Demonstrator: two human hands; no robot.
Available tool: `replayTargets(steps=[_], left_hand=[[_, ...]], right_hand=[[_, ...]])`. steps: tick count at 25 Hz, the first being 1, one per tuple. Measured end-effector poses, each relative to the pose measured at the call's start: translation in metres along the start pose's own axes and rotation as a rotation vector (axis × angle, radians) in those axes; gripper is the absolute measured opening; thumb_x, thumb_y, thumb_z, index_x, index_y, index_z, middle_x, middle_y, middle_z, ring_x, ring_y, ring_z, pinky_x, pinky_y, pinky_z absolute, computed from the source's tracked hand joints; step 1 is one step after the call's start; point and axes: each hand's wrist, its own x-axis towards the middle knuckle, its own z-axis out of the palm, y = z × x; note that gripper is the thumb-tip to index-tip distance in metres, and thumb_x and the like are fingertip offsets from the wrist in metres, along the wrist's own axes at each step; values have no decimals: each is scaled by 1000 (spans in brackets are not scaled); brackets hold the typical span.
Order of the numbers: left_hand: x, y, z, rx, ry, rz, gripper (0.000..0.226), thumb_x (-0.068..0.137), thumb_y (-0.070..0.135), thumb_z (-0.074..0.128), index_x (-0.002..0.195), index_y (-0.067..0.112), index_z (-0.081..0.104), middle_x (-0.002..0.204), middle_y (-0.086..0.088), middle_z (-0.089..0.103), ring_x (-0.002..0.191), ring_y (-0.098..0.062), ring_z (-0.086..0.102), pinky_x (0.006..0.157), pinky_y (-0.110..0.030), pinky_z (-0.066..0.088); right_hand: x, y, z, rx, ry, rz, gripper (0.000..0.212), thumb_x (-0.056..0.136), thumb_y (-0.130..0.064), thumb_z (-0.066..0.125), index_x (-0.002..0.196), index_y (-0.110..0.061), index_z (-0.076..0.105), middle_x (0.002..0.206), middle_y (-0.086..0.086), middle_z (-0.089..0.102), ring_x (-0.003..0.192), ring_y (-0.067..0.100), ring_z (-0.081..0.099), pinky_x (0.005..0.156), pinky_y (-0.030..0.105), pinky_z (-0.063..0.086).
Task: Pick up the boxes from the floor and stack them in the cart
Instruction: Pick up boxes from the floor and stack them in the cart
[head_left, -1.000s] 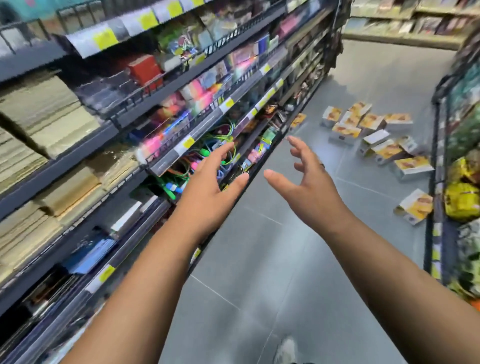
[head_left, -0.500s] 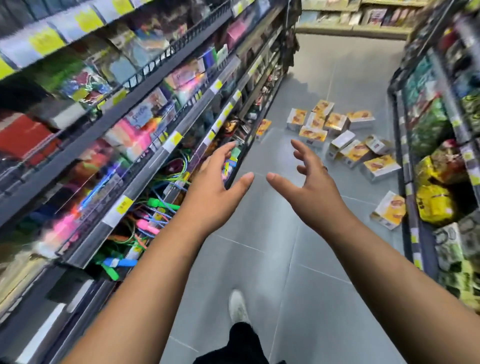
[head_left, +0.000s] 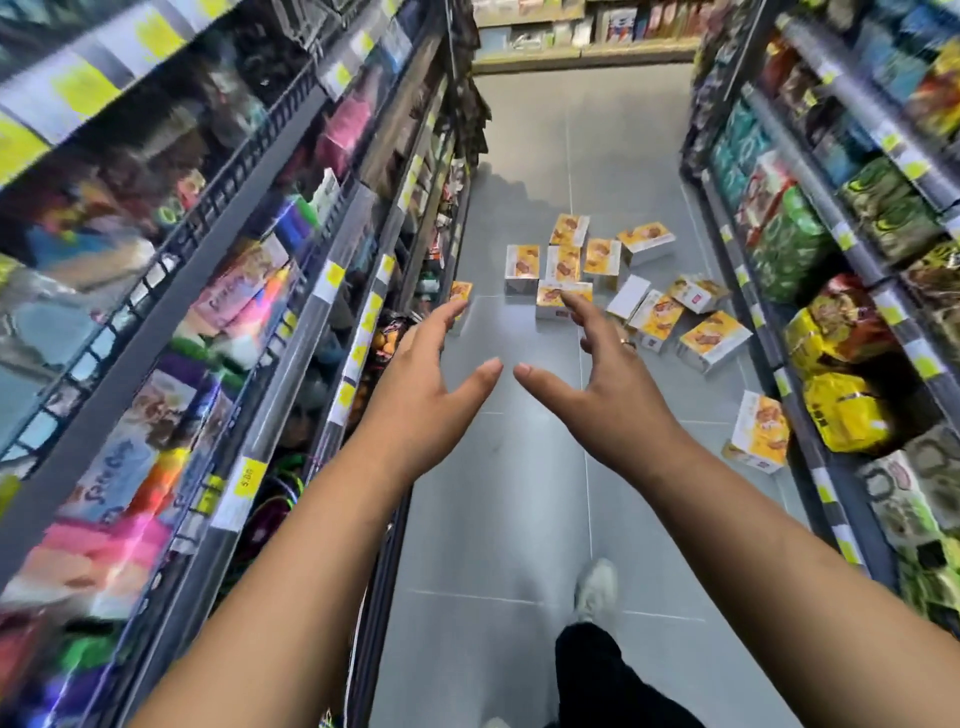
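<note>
Head view: left hand (head_left: 421, 395), right hand (head_left: 608, 395) both empty, fingers spread; yellow boxes (head_left: 563, 265) scattered on floor (head_left: 519, 493) ahead, well apart from hands; likely light, stiff cardboard; grip across opposite side faces; cart not in view

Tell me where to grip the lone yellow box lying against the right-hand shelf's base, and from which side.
Probably across its two long edges, coming from above on the aisle side. The lone yellow box lies tilted, broad printed face towards the aisle, its far side close against the shelf's base, so that side looks blocked.
</note>
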Motion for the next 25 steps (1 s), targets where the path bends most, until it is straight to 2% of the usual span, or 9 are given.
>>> replayTargets(steps=[5, 8, 12, 15, 18, 19, 22, 25], left_hand=[[125, -14, 17, 22, 18, -9, 63, 88, 41, 63, 144, 36, 34, 145, 5, 42, 130, -11, 44, 110, -40, 37], [209, -16, 29, -21, 71, -62, 68, 81, 51, 61, 143, 35, 36, 142, 6, 44, 126, -10, 48, 107, -42, 41], [295, -24, 40, -32, 117, -138, 64, 88, 38, 64, 144, 33, 33, 144, 3, 41, 128, -11, 45, 109, -41, 38], [350, -33, 43, -10, 144, -181, 68, 89, 36, 64, 147, 34, 28, 146, 3, 39, 124, -6, 44, 103, -26, 35], [409, -51, 44, 8, 167, -194, 67, 90, 31, 64, 147, 33, 28, 140, 7, 39, 102, 17, 45, 87, -2, 29], [427, -58, 44, 4, 170, -205, 66, 90, 30, 64, 146, 33, 29, 139, 7, 39, 99, 18, 44, 84, -1, 28], [488, -84, 45, 7, 179, -235, 65, 90, 31, 64, 146, 34, 30, 145, 4, 38, 116, -1, 42, 95, -17, 28], [557, -116, 44, 19, 166, -269, 67, 90, 37, 61, 147, 31, 29, 148, 2, 38, 132, -14, 40, 98, -23, 29]], right_hand=[[127, 26, -10, -20, -20, -8, 78, 82, -50, 68, 147, -40, 27, 153, -7, 32, 137, 11, 34, 109, 31, 33], [221, 39, -22, -32, -63, -14, 78, 82, -50, 68, 147, -39, 27, 155, -5, 30, 143, 13, 27, 114, 36, 30], [323, 53, -34, -75, -126, -30, 79, 82, -52, 68, 148, -37, 27, 155, -5, 30, 144, 13, 25, 114, 36, 29], [391, 65, -31, -92, -176, -26, 80, 81, -53, 68, 147, -39, 26, 155, -4, 30, 143, 14, 27, 113, 38, 31], [458, 80, -22, -114, -195, -23, 80, 81, -53, 68, 148, -37, 26, 154, -2, 31, 142, 15, 29, 113, 38, 31], [478, 85, -18, -125, -201, -23, 80, 81, -52, 68, 148, -35, 26, 154, -2, 31, 141, 15, 30, 113, 37, 31], [545, 100, 2, -130, -208, 6, 79, 83, -47, 68, 148, -31, 27, 152, -2, 34, 136, 17, 37, 109, 37, 36], [618, 111, 26, -132, -208, 42, 78, 83, -46, 69, 148, -29, 28, 151, -2, 37, 129, 18, 43, 104, 37, 40]])
